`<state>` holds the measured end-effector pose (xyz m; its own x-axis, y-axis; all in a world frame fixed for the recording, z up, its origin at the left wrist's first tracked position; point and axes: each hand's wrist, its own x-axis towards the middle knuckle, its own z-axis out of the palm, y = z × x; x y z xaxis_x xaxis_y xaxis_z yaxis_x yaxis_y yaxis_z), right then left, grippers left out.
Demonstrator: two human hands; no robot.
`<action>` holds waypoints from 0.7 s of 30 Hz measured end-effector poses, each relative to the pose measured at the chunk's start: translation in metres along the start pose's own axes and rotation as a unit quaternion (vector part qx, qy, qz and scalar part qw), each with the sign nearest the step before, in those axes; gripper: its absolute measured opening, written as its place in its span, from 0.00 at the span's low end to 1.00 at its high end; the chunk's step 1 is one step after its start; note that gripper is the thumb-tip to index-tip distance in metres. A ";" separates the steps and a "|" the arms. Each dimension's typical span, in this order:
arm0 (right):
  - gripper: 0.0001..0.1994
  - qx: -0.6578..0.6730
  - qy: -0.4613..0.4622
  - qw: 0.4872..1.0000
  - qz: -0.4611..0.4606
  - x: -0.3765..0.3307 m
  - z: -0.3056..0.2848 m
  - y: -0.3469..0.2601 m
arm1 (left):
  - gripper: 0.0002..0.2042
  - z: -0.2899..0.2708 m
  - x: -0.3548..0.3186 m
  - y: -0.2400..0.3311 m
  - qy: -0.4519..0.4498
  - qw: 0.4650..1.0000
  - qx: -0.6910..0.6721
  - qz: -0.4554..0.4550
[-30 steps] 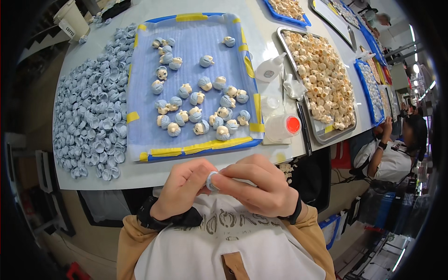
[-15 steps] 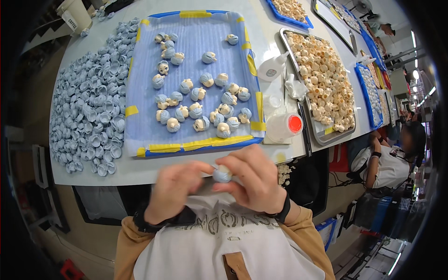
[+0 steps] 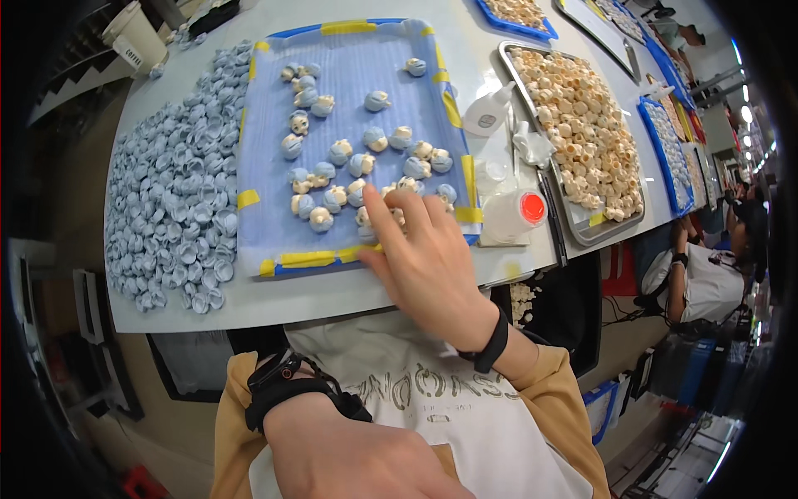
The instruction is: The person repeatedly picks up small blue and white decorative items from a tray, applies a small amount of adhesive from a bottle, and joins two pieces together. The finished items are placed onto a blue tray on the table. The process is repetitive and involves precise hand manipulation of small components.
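My right hand [image 3: 424,266] reaches forward over the near edge of a blue tray [image 3: 274,166] edged with yellow tape. Its fingers lie spread on the front row of small blue-and-cream figure heads [image 3: 332,200], the index fingertip touching one. What is under the palm is hidden. Several more of these heads are scattered over the tray. My left hand [image 3: 357,453] is low by my chest with its back to the camera and its fingers out of sight. It has a black watch on the wrist.
A big heap of blue-grey caps [image 3: 170,200] covers the table left of the tray. To the right stand a red-capped white jar [image 3: 515,214], a white squeeze bottle [image 3: 489,112] and a metal tray of cream pieces [image 3: 582,125]. Another person [image 3: 706,274] sits at far right.
Both hands were together at my chest working a small blue-and-cream piece. Now my right hand has stretched out onto the tray and my left hand has dropped back toward my body.
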<state>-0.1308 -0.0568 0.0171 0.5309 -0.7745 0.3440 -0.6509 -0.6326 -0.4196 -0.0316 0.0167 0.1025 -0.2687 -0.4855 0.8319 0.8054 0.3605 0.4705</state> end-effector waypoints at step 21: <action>0.07 -0.113 0.083 0.956 0.259 -0.093 -0.120 0.210 | 0.26 -0.055 -0.071 0.012 0.308 0.854 0.239 -0.345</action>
<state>-0.3824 -0.1174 -0.0020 0.0240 -0.9609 0.2760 -0.9133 -0.1334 -0.3849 0.0265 0.0113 0.0332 -0.1445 -0.9874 0.0640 0.2212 0.0309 0.9747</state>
